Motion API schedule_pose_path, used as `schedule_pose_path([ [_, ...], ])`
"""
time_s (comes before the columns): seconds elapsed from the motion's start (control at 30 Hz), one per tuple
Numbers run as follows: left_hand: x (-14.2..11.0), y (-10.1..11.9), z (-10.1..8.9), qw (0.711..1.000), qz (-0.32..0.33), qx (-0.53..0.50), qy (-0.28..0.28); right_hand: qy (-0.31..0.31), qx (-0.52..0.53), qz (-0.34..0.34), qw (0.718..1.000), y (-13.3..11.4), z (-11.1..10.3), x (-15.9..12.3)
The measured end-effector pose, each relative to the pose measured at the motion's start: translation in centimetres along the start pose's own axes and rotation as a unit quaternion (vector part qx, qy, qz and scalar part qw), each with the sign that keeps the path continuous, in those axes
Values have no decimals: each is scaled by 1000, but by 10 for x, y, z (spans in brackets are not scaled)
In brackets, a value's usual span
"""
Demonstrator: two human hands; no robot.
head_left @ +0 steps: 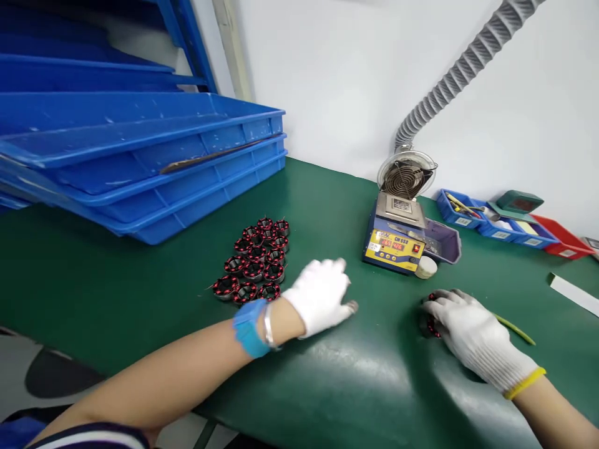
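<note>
Both my hands wear white knit gloves and rest on a green table mat [327, 206]. My left hand [321, 296] lies just right of a cluster of several round coils wound with red wire [255, 262]; its fingers are curled loosely and nothing shows in them. A blue wrist strap [248, 327] circles that wrist. My right hand [468, 330] is closed over one red-wound coil [431, 324] that peeks out at its left edge. A thin green stick [515, 329] lies on the mat just right of that hand.
A solder pot with a yellow panel and red digits [395, 240] stands behind my hands, with a fan and grey extraction hose [449, 75] above it. Stacked blue trays [140, 162] fill the left. Small blue and red bins [505, 221] line the wall at right.
</note>
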State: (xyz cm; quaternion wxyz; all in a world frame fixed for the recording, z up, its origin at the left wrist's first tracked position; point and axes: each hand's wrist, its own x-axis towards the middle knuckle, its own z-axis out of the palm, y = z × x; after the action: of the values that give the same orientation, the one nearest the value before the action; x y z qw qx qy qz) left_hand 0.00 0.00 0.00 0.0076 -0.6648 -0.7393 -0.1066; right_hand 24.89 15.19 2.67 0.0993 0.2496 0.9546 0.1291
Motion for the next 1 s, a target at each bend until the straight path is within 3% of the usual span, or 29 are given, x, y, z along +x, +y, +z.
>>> schedule_pose_path([
  [0.1, -20, -45, -18, 978, -132, 161, 2, 100, 21, 11, 995, -13, -5, 6],
  [0.17, -33, -75, -20, 961, -182, 207, -11, 184, 89, -10, 979, -42, -7, 13],
  [0.27, -50, -114, -17, 963, -161, 213, -35, 225, 253, -59, 939, -108, -3, 31],
  [0.4, -58, -141, -19, 970, -94, 219, -51, 169, 419, -135, 882, -185, 5, 62],
  [0.5, -53, -131, -21, 986, -92, 120, -64, 125, 533, -28, 837, -205, 3, 76],
  [0.6, -45, -100, -11, 991, -105, -27, -74, 124, 608, 82, 780, -199, -1, 79],
  [0.73, -34, -64, 14, 992, -60, -108, -17, 125, 593, 148, 782, -187, -3, 79],
  [0.8, -31, -58, 22, 988, -37, -151, 23, 112, 613, 171, 763, -185, -2, 81],
  [0.93, -28, -63, 23, 967, -53, -242, 58, 105, 738, 159, 647, -189, 3, 87],
  [1.0, -25, -67, 20, 962, -36, -267, 52, 109, 774, 150, 606, -194, 4, 90],
])
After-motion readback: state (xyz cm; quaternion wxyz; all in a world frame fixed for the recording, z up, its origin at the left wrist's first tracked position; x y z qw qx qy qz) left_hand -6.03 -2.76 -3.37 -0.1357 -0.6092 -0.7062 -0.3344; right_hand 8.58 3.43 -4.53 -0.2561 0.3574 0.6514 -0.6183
